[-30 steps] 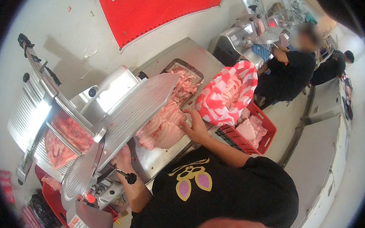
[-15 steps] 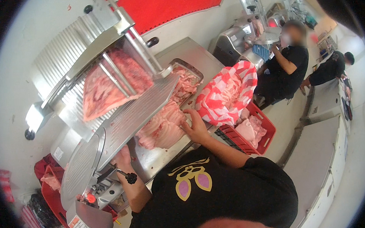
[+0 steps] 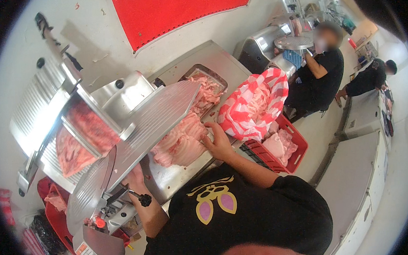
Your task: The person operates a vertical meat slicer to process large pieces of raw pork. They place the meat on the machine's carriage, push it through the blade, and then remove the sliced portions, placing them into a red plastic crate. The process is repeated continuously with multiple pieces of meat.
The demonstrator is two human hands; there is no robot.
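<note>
At near edge of table (image 3: 225, 60), wears black shirt (image 3: 265, 208) with yellow-and-purple print (image 3: 213, 199), closest to view. Reaches up to that edge with both bare forearms. Lays right grip (image 3: 220, 143) against right side of pile of sliced meat (image 3: 179, 143): not clenched, fingers loosely spread, touching slices. Find pile lying on table by near edge, partly behind lip of slicer (image 3: 141, 126). Tucks left grip (image 3: 135, 176) by slicer's underside, left of pile; can't tell if clenched or released, fingers hidden.

Note black knob (image 3: 145, 200) near left wrist. See slicer at table's left end, meat block (image 3: 99, 129) tilted on ridged carriage behind a metal bar. Below that end, see left red crate (image 3: 63, 225), meat inside. Past right end of near edge, see right red crate (image 3: 300, 159) with pale meat pieces (image 3: 280, 146).

By near right corner, see red-and-white checked bag (image 3: 241, 125), mouth open, meat strips (image 3: 259, 100) inside. Farther back, toward table's right edge, see metal tray (image 3: 222, 81) of pale trimmings (image 3: 211, 95), just beside pile.

Beyond right edge, see second slicer (image 3: 259, 42) and co-worker in black (image 3: 320, 85). Above far edge, see red banner (image 3: 183, 12) on white wall (image 3: 91, 41). Farthest, see another person (image 3: 369, 80).
</note>
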